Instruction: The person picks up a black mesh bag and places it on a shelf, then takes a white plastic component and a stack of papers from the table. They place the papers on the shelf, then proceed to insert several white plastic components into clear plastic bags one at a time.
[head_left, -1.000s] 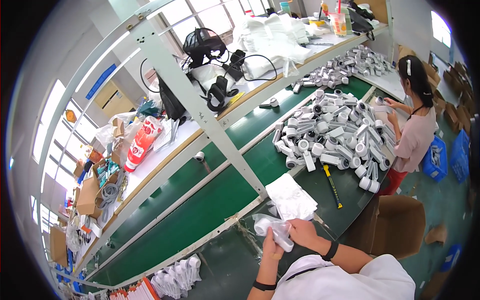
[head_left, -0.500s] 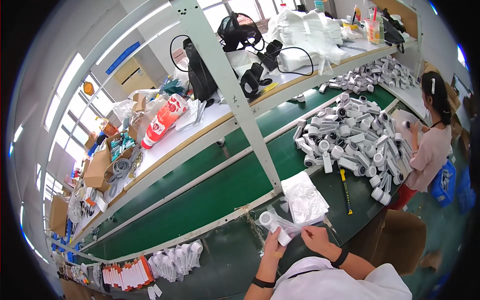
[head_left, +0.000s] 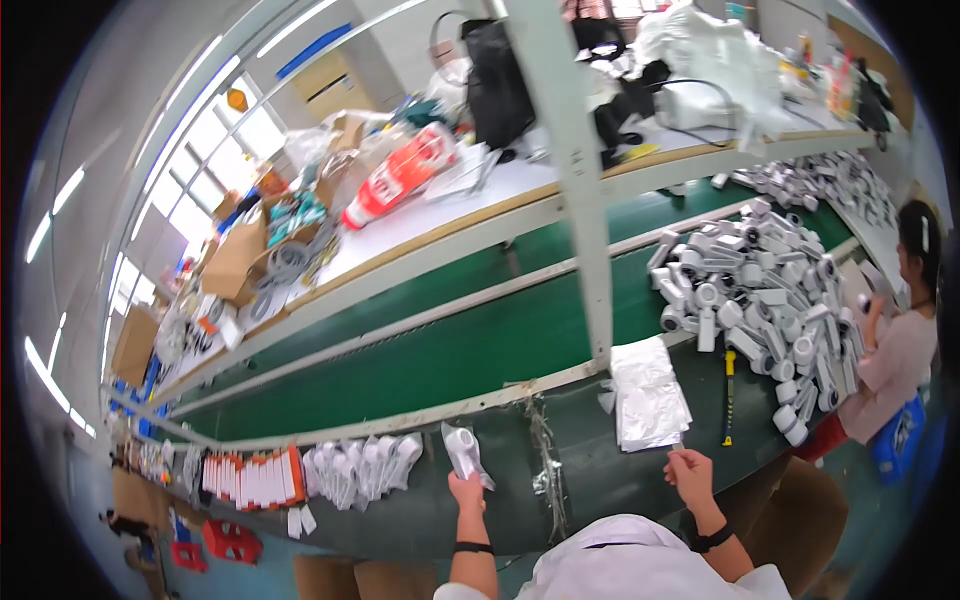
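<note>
My left hand [head_left: 467, 490] is wrapped round the handle end of a white handheld fan [head_left: 462, 446], which sits in a clear plastic bag above the dark green bench. To its left, several bagged white fans [head_left: 362, 468] lie in a row beside a row of orange-and-white boxes [head_left: 255, 478]. My right hand [head_left: 692, 478] has its fingers drawn together at the near edge of a stack of clear plastic bags [head_left: 650, 395]. Whatever those fingers pinch is too small to make out.
A large heap of unbagged white fans [head_left: 755, 290] covers the bench's right side, with a yellow-and-black utility knife [head_left: 729, 395] nearby. A co-worker [head_left: 900, 340] stands at the far right. An upright metal post [head_left: 585, 200] and a cluttered shelf [head_left: 400, 230] rise beyond the green conveyor belt [head_left: 400, 375].
My left hand has carried the bagged fan left, toward the bagged row. My right hand has let go of that bag and moved right to the bag stack. The view has swung left.
</note>
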